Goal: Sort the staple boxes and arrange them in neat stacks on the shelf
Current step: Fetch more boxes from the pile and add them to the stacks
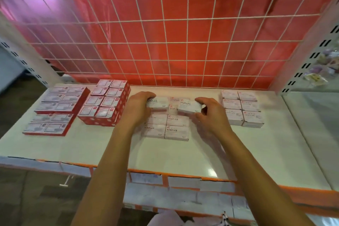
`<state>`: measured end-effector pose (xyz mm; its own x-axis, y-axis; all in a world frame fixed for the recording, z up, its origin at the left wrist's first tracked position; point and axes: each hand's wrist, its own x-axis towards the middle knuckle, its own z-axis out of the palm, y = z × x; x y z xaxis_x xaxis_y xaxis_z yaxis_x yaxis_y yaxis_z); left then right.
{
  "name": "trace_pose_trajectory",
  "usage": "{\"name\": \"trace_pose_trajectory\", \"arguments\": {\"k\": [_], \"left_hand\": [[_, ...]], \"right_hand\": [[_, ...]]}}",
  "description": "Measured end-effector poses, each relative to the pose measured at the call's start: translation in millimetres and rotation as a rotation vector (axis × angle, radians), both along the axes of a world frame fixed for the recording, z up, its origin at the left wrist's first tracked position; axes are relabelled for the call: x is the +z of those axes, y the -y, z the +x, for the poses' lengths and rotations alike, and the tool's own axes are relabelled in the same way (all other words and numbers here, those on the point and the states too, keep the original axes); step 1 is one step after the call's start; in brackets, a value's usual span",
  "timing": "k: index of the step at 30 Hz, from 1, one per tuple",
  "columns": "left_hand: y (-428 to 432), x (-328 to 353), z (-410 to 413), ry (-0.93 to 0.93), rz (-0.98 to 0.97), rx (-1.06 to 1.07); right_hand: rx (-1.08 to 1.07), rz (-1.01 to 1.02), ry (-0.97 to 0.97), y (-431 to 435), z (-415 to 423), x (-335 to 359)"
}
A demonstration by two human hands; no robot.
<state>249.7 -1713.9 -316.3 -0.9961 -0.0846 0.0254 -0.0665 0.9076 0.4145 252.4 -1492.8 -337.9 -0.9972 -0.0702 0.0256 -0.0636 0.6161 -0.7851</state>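
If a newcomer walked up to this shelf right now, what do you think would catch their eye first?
The bright red backing sheet behind the white wire grid fills the back of the shelf. At mid-shelf the left hand grips a white staples box and the right hand a second white box, above the middle white stack. Red-sided box stacks stand at the left.

- At twelve o'clock a white wire grid stands, a red sheet hanging behind it.
- A slotted upright rises at nine o'clock, a second upright at three.
- The glossy white shelf has an orange strip along its front, at five o'clock.
- Dark floor shows at seven o'clock.
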Motion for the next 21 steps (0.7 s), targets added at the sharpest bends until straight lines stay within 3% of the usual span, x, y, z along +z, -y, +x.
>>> {"name": "trace_pose_trajectory", "arguments": {"k": [13,21], "left_hand": [[21.2,-13.5,-46.1,0.069,0.034,-0.117],[23.0,-20.9,-50.7,0.053,0.034,-0.139]], "right_hand": [[-0.112,0.066,0.07,37.8,-41.7,-7.7],[-0.129,-0.005,0.125,45.7,-42.0,-11.2]]}}
